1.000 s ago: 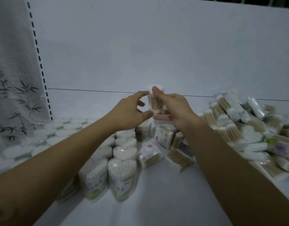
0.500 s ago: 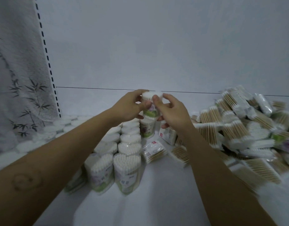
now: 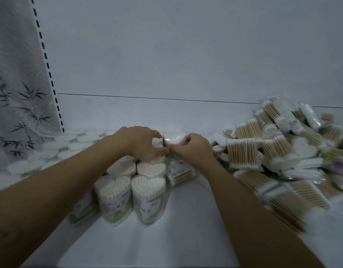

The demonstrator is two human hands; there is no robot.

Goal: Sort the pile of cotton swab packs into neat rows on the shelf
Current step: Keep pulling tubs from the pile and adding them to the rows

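Note:
A heart-shaped cotton swab pack (image 3: 173, 139) stands upright at the far end of the rows, and both hands hold it. My left hand (image 3: 141, 143) grips its left side with curled fingers and thumb. My right hand (image 3: 193, 148) pinches its right side. Nearer to me stand two rows of upright heart-shaped packs (image 3: 148, 192). A big loose pile of swab packs (image 3: 279, 151) lies to the right on the white shelf (image 3: 166, 238).
Flat packs (image 3: 181, 174) lie between the rows and the pile. Round white pads (image 3: 56, 149) cover the shelf's left part, beside a slotted upright (image 3: 48, 74) and a bamboo-print cloth (image 3: 17, 93). The white back wall (image 3: 166, 55) rises behind.
Both hands have come down with the heart-shaped pack from in front of the back wall to the far end of the right row. The view has shifted nearer.

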